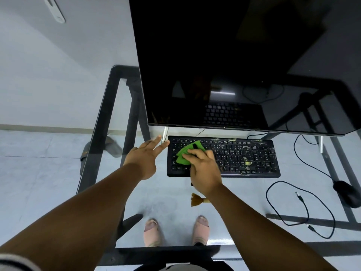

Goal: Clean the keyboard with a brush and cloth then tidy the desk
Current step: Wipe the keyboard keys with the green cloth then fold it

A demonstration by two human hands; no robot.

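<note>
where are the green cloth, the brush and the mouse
green cloth [185, 153], head view, middle of the folded cloth
brush [195, 200], head view, on the fanned bristles
mouse [345, 192], head view, top of its dark body

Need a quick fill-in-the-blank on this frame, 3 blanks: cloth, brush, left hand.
1. The right hand presses a cloth of ____ colour onto the keyboard.
2. The brush lies on the glass desk, held by ____ hand.
3. The left hand, fingers spread, is at the keyboard's ____ end.

Missing words: green; neither; left
</note>
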